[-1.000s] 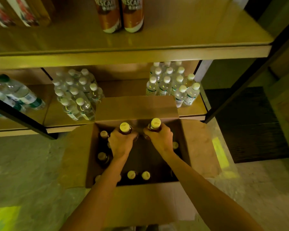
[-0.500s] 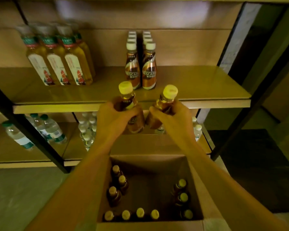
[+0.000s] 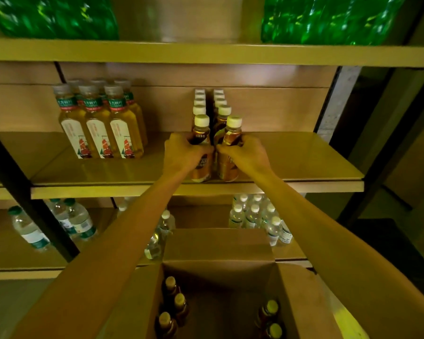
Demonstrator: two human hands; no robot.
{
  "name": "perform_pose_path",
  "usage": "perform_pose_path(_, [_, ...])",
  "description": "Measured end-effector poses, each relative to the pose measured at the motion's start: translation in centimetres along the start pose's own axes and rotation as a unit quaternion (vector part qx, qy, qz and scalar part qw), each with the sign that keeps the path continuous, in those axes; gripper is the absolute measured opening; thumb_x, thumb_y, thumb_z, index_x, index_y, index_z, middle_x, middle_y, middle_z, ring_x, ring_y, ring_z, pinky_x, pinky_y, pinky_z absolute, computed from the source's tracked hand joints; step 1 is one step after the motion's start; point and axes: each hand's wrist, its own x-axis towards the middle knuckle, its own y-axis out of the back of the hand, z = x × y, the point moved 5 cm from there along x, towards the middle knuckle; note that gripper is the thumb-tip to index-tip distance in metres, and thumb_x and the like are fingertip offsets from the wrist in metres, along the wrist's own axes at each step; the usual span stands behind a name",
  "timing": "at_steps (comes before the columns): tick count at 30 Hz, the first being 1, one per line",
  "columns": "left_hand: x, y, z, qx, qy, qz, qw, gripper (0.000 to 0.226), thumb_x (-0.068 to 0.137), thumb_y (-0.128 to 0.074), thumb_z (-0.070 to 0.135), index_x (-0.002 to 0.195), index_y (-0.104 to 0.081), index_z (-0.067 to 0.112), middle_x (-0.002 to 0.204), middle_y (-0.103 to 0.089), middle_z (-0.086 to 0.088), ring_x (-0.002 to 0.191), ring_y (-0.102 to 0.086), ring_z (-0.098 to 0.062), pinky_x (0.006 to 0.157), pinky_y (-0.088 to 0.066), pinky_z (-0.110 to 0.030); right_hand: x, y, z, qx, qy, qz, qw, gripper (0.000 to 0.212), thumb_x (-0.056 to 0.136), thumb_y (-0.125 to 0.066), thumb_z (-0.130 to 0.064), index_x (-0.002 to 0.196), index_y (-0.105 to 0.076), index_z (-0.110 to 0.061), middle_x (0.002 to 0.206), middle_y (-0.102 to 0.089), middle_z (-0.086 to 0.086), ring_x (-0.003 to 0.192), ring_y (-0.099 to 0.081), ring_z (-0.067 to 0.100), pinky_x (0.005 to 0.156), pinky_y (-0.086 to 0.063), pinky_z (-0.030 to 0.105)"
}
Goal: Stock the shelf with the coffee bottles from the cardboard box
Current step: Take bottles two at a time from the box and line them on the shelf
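Wooden shelving [image 3: 304, 162] with dark uprights fills the view in dim, yellowish light, three boards showing one above another. Below it, nearest the camera, stands an open cardboard box [image 3: 218, 245], its far flap raised toward the lowest board. On the top board sit two green shrink-wrapped packs [image 3: 56, 15], one at the left and one at the right, both blurred. At the left of the middle board stands a cluster of amber tea bottles [image 3: 98, 128] with grey caps, and clear water bottles [image 3: 252, 216] are grouped along the lowest board. Two rows of coffee bottles [image 3: 220, 104] with white caps run from the back panel toward the front of the middle board. At the head of those rows, the left grip [image 3: 184, 152] is curled round the left coffee bottle [image 3: 200, 134] and the right grip [image 3: 245, 155] is curled round the right coffee bottle [image 3: 231, 138]. Both bottles are upright and side by side near the board's front edge; whether their bases touch the wood I cannot tell. More capped bottles [image 3: 174, 302] stand along the box's left and right walls.
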Motion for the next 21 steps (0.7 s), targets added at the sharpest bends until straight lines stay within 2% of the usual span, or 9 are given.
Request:
perform_pose_path(2, [0.2,-0.4,-0.4,-0.003,-0.004,0.01,1.0,0.026,0.071,-0.083,0.026,0.095,-0.078,0.02,0.088,-0.075,0.005,0.082,-0.07,-0.009,0.072,-0.055,-0.027,0.5,-0.3,0.3,0.001,-0.011,-0.004,1.0,0.019,0.08,-0.077,-0.03,0.096,-0.074,-0.02,0.084,-0.072,-0.007,0.08,-0.066,0.007,0.068,-0.054,0.026])
perform_pose_path(5, [0.2,-0.9,-0.5,-0.001,-0.029,0.023,0.999,0.027,0.074,-0.081,0.025,0.099,-0.077,0.017,0.095,-0.075,0.002,0.085,-0.07,-0.011,0.072,-0.053,-0.025,1.0,-0.5,0.7,0.002,-0.02,0.001,1.0,0.016,0.079,-0.076,-0.031,0.091,-0.072,-0.022,0.081,-0.072,-0.005,0.076,-0.068,0.01,0.065,-0.055,0.026])
perform_pose_path(10, [0.3,-1.6,-1.4,0.005,-0.03,0.063,0.998,0.027,0.078,-0.077,0.029,0.102,-0.075,0.014,0.095,-0.075,-0.002,0.086,-0.07,-0.017,0.066,-0.046,-0.021,1.1,-1.0,0.6,-0.008,-0.009,0.018,1.0,0.013,0.081,-0.075,-0.033,0.085,-0.066,-0.024,0.075,-0.067,-0.009,0.073,-0.064,0.009,0.06,-0.045,0.022])
perform_pose_path(12, [0.1,-1.9,-1.4,0.004,-0.028,0.068,0.997,0.026,0.081,-0.075,0.029,0.103,-0.074,0.014,0.096,-0.074,-0.002,0.089,-0.07,-0.019,0.067,-0.045,-0.022,1.0,-1.1,0.5,-0.007,-0.002,0.022,1.0,0.014,0.084,-0.075,-0.033,0.083,-0.063,-0.026,0.071,-0.063,-0.011,0.069,-0.06,0.004,0.059,-0.043,0.02])
perform_pose_path(15, [-0.6,-2.0,-1.1,-0.004,-0.035,0.054,0.998,0.031,0.087,-0.07,0.029,0.116,-0.068,0.016,0.104,-0.072,0.002,0.094,-0.066,-0.013,0.072,-0.043,-0.018,0.8,-1.1,0.5,-0.011,0.005,0.012,1.0,0.02,0.087,-0.072,-0.038,0.093,-0.062,-0.023,0.079,-0.063,-0.01,0.077,-0.06,0.008,0.067,-0.046,0.022])
perform_pose_path(18, [-1.2,-1.7,-2.0,-0.008,-0.027,0.031,0.999,0.029,0.086,-0.071,0.033,0.113,-0.063,0.026,0.088,-0.064,0.02,0.072,-0.058,0.009,0.059,-0.036,-0.004,0.3,-1.3,1.2,0.017,-0.031,-0.025,0.999,0.045,0.084,-0.074,-0.041,0.118,-0.058,-0.017,0.102,-0.064,-0.007,0.095,-0.06,0.012,0.081,-0.048,0.028])
perform_pose_path(19, [-1.3,-1.6,-2.5,0.0,-0.024,0.02,1.0,0.029,0.083,-0.073,0.029,0.109,-0.062,0.028,0.081,-0.062,0.022,0.068,-0.057,0.01,0.055,-0.036,-0.003,0.2,-1.3,1.7,0.023,-0.042,-0.037,0.998,0.049,0.082,-0.077,-0.037,0.122,-0.056,-0.017,0.105,-0.064,-0.007,0.097,-0.06,0.012,0.082,-0.048,0.028])
perform_pose_path(21, [-1.3,-1.6,-3.3,0.022,-0.015,-0.001,1.0,0.033,0.077,-0.077,0.02,0.108,-0.064,0.022,0.078,-0.063,0.019,0.071,-0.06,0.004,0.053,-0.038,-0.005,-0.2,-1.5,2.8,0.013,-0.052,-0.063,0.997,0.049,0.08,-0.078,-0.022,0.124,-0.056,-0.017,0.104,-0.065,-0.007,0.095,-0.062,0.011,0.076,-0.047,0.022])
